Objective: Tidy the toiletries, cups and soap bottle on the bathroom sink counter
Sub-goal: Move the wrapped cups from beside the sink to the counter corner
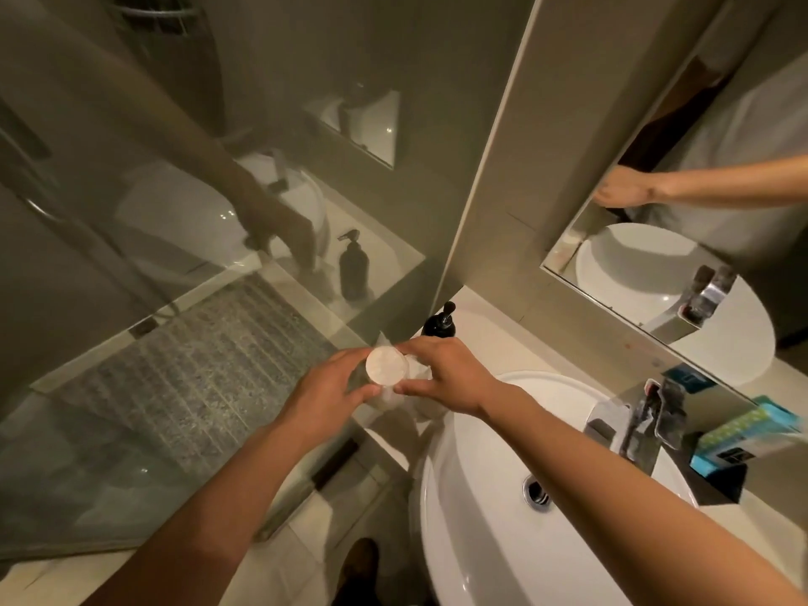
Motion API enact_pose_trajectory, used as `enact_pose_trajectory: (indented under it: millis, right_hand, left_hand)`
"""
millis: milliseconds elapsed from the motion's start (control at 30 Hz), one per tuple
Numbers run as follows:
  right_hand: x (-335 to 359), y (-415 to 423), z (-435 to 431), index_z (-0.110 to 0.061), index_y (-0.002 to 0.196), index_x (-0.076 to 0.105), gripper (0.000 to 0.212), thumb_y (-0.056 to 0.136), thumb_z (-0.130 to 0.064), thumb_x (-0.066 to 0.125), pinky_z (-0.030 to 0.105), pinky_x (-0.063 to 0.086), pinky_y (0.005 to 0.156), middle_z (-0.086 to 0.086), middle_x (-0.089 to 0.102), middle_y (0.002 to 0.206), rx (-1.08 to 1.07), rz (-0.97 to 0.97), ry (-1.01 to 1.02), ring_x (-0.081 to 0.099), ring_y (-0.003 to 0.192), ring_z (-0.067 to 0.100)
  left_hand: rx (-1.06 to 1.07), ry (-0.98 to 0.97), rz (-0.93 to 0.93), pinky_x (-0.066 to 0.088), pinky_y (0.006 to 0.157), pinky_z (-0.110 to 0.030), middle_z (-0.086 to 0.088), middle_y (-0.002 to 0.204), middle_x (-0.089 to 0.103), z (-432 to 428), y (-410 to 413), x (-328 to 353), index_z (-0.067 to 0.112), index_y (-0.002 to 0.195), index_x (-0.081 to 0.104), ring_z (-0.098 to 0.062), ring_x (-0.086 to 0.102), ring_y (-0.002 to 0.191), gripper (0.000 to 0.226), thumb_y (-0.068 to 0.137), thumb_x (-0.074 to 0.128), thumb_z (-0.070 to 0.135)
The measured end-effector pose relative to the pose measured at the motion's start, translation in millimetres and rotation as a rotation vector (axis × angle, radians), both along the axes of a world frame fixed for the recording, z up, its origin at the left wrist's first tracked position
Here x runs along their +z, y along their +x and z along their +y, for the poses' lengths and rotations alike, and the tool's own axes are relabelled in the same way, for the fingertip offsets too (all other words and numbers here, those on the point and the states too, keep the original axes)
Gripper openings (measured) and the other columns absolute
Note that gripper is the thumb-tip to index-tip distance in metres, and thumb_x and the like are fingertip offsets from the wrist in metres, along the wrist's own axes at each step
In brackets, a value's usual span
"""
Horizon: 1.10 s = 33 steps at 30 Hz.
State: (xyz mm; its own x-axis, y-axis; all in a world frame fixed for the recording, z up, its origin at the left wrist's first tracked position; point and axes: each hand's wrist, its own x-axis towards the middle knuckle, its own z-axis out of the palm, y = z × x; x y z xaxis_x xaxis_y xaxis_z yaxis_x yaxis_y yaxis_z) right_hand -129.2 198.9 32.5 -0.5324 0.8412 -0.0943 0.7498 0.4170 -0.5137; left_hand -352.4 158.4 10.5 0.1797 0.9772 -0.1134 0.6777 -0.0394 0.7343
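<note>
We note the white vessel basin [472, 518] filling the lower right, its chrome tap [651, 426] behind it, set on a pale counter [494, 343] that runs back to the mirror [682, 255]. A glass shower screen [175, 299] closes off the left side.

At the counter's back left corner stands the black pump soap bottle [439, 323], upright, just behind our hands. It looks rigid and probably has some weight if full; we would take it round the body, not by the pump head, which could dip and dispense.

On the right, beside the tap, lie blue and green toiletry packets [743, 430], light and flat, easy to pinch by an edge.

Both hands meet over the counter's left edge, between bottle and basin. The left hand [323, 400] holds a cup [387, 365] wrapped in thin clear film, thumb and fingers curled round its side, the pale round end facing us. The right hand [446, 378] has its thumb and fingertips pinching the crinkled wrap [417, 371] at the cup's right side.

The cup seems to be glass, though blur and wrap make that uncertain. If so it is stiff, breakable, and slick under film, so we judge a full wrap of the fingers round the wall safer than a rim pinch.
</note>
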Motion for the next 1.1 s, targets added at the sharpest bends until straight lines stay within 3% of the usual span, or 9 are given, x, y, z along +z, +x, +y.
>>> enact_pose_trajectory:
  millis: [67, 267, 500, 600, 700, 900, 1100]
  right_hand:
    - [8, 7, -5, -0.023, 0.130, 0.064, 0.055, 0.082, -0.048, 0.077, 0.028, 0.045, 0.086, -0.002, 0.071, 0.119, -0.036, 0.032, 0.012, 0.063, 0.104, 0.016]
    - [35, 39, -27, -0.027, 0.129, 0.063, 0.055, 0.081, -0.053, 0.072, 0.040, 0.050, 0.092, -0.006, 0.071, 0.119, -0.150, 0.086, 0.034, 0.065, 0.106, 0.016]
    - [65, 93, -73, -0.030, 0.133, 0.061, 0.052, 0.085, -0.045, 0.075, 0.037, 0.050, 0.097, -0.011, 0.067, 0.127, -0.360, 0.176, 0.033, 0.061, 0.113, 0.008]
    - [76, 117, -98, -0.029, 0.135, 0.059, 0.053, 0.086, -0.040, 0.076, 0.032, 0.049, 0.097, -0.013, 0.066, 0.127, -0.452, 0.198, 0.020, 0.061, 0.112, 0.006]
    - [87, 140, -126, -0.033, 0.137, 0.057, 0.052, 0.088, -0.036, 0.076, 0.024, 0.049, 0.088, -0.017, 0.064, 0.127, -0.546, 0.205, 0.019, 0.060, 0.111, 0.006]
    - [112, 182, -182, -0.037, 0.137, 0.057, 0.050, 0.090, -0.036, 0.075, 0.029, 0.049, 0.098, -0.021, 0.062, 0.128, -0.697, 0.190, 0.054, 0.058, 0.115, 0.004]
    - [129, 224, -231, -0.036, 0.137, 0.057, 0.049, 0.091, -0.033, 0.074, 0.032, 0.052, 0.095, -0.018, 0.063, 0.129, -0.830, 0.215, 0.107, 0.058, 0.118, 0.005]
  left_hand:
    - [-0.038, 0.012, -0.003, 0.045, 0.101, -0.030, 0.012, 0.136, 0.058, 2, 4, 8, 0.030, 0.141, 0.054, -0.010, 0.055, 0.121, 0.058, 0.088, 0.076, 0.033]
    - [-0.161, 0.063, -0.044, 0.049, 0.101, -0.038, 0.013, 0.130, 0.061, 8, 31, 36, 0.032, 0.138, 0.056, -0.009, 0.057, 0.117, 0.055, 0.087, 0.076, 0.032]
    - [-0.364, 0.132, -0.091, 0.046, 0.096, -0.029, 0.017, 0.130, 0.059, 9, 87, 63, 0.033, 0.138, 0.056, -0.005, 0.056, 0.113, 0.054, 0.087, 0.076, 0.035]
    - [-0.467, 0.162, -0.096, 0.040, 0.091, -0.017, 0.021, 0.128, 0.058, 8, 116, 70, 0.035, 0.137, 0.056, 0.000, 0.053, 0.114, 0.053, 0.087, 0.075, 0.036]
    - [-0.573, 0.181, -0.089, 0.043, 0.091, -0.024, 0.021, 0.128, 0.057, 2, 146, 78, 0.038, 0.137, 0.053, 0.001, 0.051, 0.114, 0.052, 0.089, 0.072, 0.042]
    - [-0.767, 0.235, -0.104, 0.045, 0.094, -0.026, 0.023, 0.125, 0.058, -16, 207, 95, 0.041, 0.134, 0.053, 0.000, 0.053, 0.113, 0.048, 0.090, 0.070, 0.046]
    - [-0.893, 0.280, -0.149, 0.044, 0.094, -0.025, 0.021, 0.128, 0.060, -39, 267, 118, 0.041, 0.134, 0.054, -0.001, 0.053, 0.115, 0.048, 0.090, 0.070, 0.045]
